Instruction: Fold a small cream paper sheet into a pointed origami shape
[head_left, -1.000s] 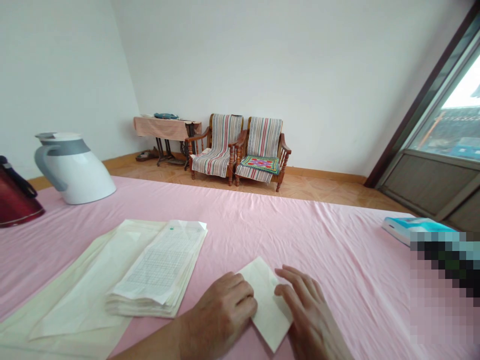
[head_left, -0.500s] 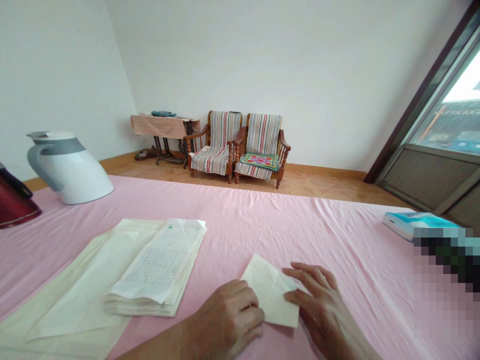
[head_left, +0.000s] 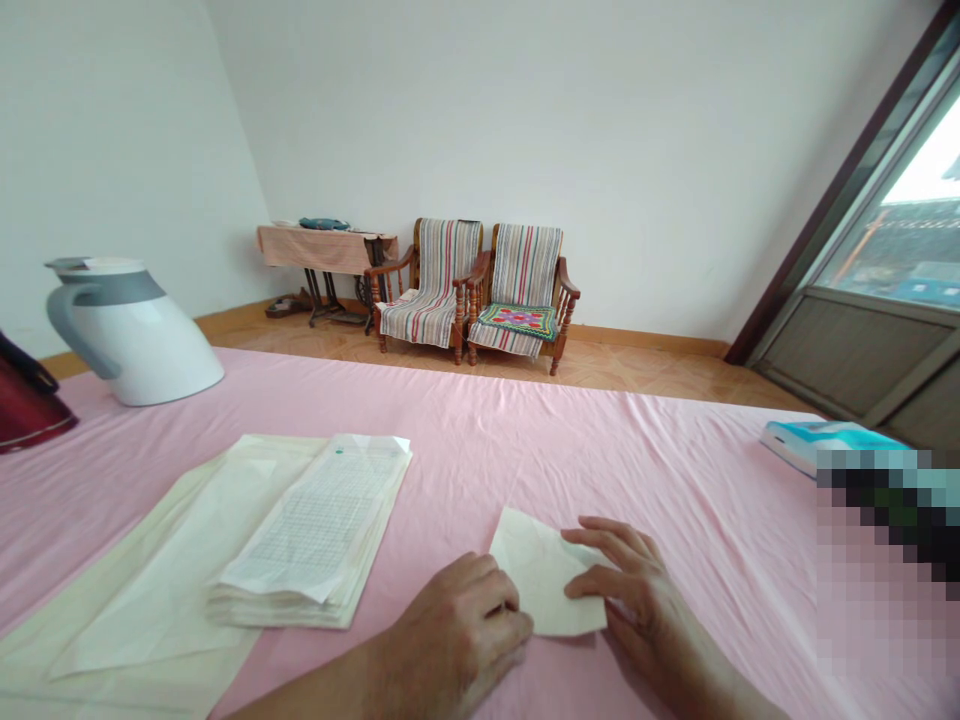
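A small cream sheet of paper [head_left: 540, 575], apparently folded, lies between my hands on the pink cloth. My left hand [head_left: 469, 625] is closed at its left edge, fingers curled and pressed on the paper. My right hand [head_left: 637, 590] holds its right side, with fingertips on top and the thumb partly hidden below the edge. The paper's near right edge is raised slightly off the cloth. Left of my hands lies a stack of grid-printed sheets [head_left: 315, 530], resting on larger cream paper [head_left: 142, 620].
A white and grey jug [head_left: 154, 340] and a dark red kettle-like vessel [head_left: 26, 400] stand at the left. At the right lies a blue and white pack [head_left: 810, 440] beside a blurred patch. Beyond the pink-covered surface [head_left: 525, 430] stand two wooden armchairs [head_left: 517, 290] and a cloth-covered table [head_left: 322, 245].
The paper has turned a little between my hands, and its near edge now sits higher. Both hands have shifted only slightly with it.
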